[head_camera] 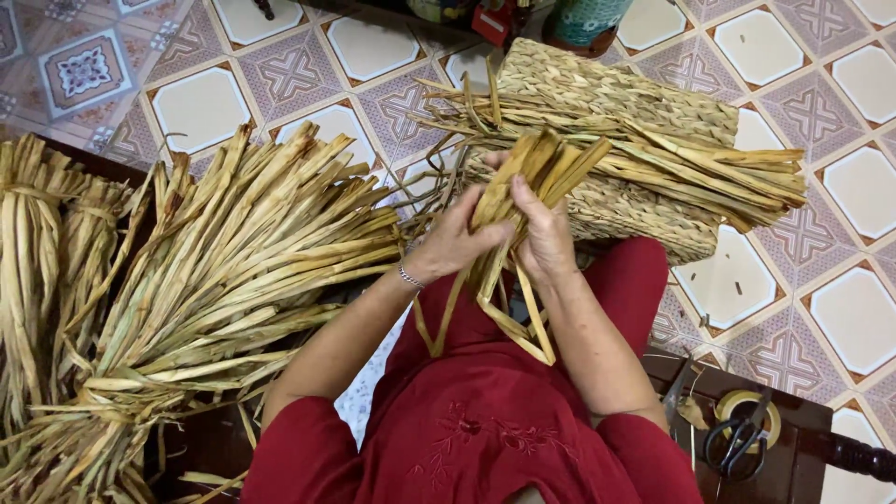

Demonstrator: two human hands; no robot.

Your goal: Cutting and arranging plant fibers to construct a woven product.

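- Far left of the woven basket: two tied bundles of dried reed, upright against a dark wooden edge.
- Nearer the basket, still left of it: a big loose sheaf of reed, fanned out, tips toward the basket.
- Just in front of the basket: left hand, bracelet at the wrist, fingers curled shut around a small bunch of folded strips.
- Same spot, touching that bunch from the other side: right hand, fingers closed on the strips, thumb pressed along them; loose ends hanging down over the red dress.
- Across the basket's front: long unwoven strands, sticking out to the right.
- Below right of the basket: black scissors on a roll of tape, on a dark wooden table.
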